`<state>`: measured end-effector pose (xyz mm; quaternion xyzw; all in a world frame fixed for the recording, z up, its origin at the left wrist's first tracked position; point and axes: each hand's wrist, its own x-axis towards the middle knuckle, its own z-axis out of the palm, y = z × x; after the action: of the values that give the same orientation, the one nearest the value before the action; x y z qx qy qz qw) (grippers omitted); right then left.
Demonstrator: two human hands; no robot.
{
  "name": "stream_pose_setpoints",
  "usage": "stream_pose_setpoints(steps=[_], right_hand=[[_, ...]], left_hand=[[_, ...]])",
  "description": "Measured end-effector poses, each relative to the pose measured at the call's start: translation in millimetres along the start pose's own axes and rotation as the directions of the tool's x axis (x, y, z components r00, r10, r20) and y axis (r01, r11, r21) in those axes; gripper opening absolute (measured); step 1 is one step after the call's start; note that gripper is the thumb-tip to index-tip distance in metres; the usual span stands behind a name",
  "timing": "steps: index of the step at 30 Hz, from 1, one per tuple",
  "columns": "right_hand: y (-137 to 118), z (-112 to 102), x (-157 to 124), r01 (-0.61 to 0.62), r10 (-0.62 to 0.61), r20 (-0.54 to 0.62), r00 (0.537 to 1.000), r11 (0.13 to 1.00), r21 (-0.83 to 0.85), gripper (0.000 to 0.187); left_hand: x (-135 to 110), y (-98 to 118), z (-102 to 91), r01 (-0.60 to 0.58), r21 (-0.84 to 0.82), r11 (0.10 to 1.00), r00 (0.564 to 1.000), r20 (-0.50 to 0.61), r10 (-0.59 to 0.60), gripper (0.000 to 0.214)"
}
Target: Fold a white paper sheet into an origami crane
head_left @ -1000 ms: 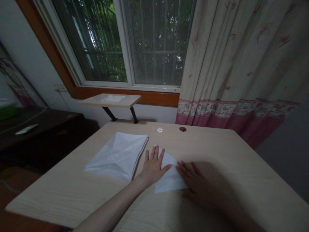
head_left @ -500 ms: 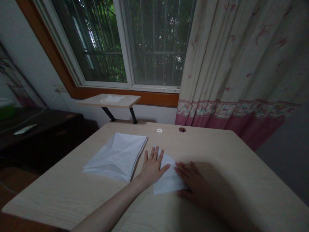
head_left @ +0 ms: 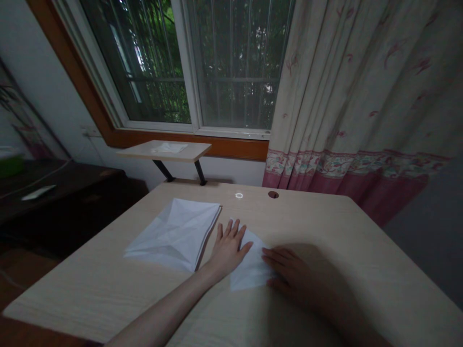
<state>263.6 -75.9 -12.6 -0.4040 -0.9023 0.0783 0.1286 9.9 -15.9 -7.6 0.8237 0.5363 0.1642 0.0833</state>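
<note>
A small folded piece of white paper (head_left: pixel 249 270) lies on the table under both my hands. My left hand (head_left: pixel 228 250) rests flat on its left side, fingers spread and pointing away from me. My right hand (head_left: pixel 289 272) lies on the paper's right edge with the fingers stretched out to the left, partly in dark shadow. Left of my left hand is a stack of larger creased white paper sheets (head_left: pixel 177 231), apart from the hand.
The pale wooden table (head_left: pixel 108 284) has a round cable hole (head_left: pixel 273 194) near its back edge. A small raised shelf (head_left: pixel 195 152) with a white crumpled item (head_left: pixel 173 147) stands behind. At the left is a dark cabinet (head_left: pixel 90 183); a curtain (head_left: pixel 325 164) hangs at the right.
My right hand has turned slightly, its fingers now closer together and pointing more to the left. The left hand and the papers stay nearly where they were.
</note>
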Motion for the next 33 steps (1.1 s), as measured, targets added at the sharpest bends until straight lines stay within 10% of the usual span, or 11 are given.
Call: stream_pose_setpoints(steps=[12,19,26,33], right_hand=[[0.8,-2.1,0.9,-0.032,0.032,-0.049,0.998,0.999,-0.006,0.039],[1.8,-1.6,-1.2,-0.108,0.119,-0.134,0.984,0.99,0.087,0.04],[9.0,3.6,-5.7,-0.116,0.131,-0.238,0.962,0.99,0.075,0.041],[10.4,2.5,-2.1,-0.239,0.28,-0.305,0.91,0.957,0.166,0.038]], left_hand=[[3.9,-0.7,-13.8,-0.07,-0.431,0.9,0.933,-0.347,-0.094,0.037],[7.9,2.6,-8.6,-0.142,-0.879,0.455,0.9,-0.306,-0.311,0.051],[23.2,-2.7,4.0,-0.115,-0.992,-0.056,0.859,-0.071,-0.508,0.066],[23.4,-11.3,3.3,-0.096,-0.991,-0.095,0.841,-0.029,-0.541,0.046]])
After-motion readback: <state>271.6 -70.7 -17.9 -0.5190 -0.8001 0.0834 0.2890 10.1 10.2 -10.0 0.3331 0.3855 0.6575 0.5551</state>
